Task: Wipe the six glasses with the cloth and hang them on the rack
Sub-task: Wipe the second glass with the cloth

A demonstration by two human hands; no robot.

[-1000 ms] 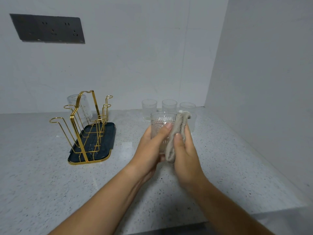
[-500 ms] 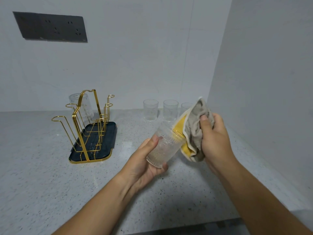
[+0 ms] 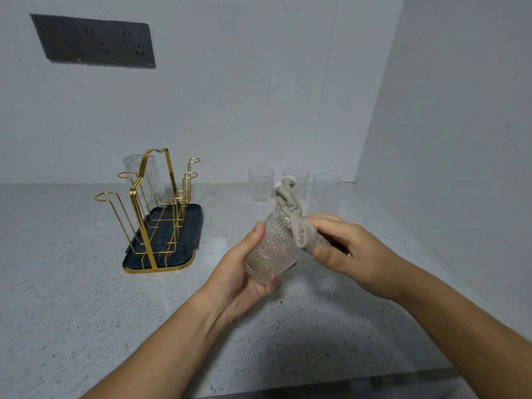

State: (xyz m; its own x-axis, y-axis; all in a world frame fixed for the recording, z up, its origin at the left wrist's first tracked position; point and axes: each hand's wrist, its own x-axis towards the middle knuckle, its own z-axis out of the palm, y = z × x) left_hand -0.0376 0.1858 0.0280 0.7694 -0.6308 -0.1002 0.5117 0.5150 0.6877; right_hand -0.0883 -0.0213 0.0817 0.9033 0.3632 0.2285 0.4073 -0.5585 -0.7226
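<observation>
On the left part of the counter point(image 3: 72, 283) a gold wire rack point(image 3: 157, 214) is placed on a dark tray point(image 3: 190, 226), and one glass point(image 3: 145, 180) is hung upside down on its far side. Near the middle, a ribbed glass point(image 3: 272, 251) is gripped, tilted, by the left hand point(image 3: 239, 280). A grey cloth point(image 3: 293, 220) is pinched against its rim by the right hand point(image 3: 348, 251). Three glasses point(image 3: 261, 185) are lined up along the counter's back edge.
</observation>
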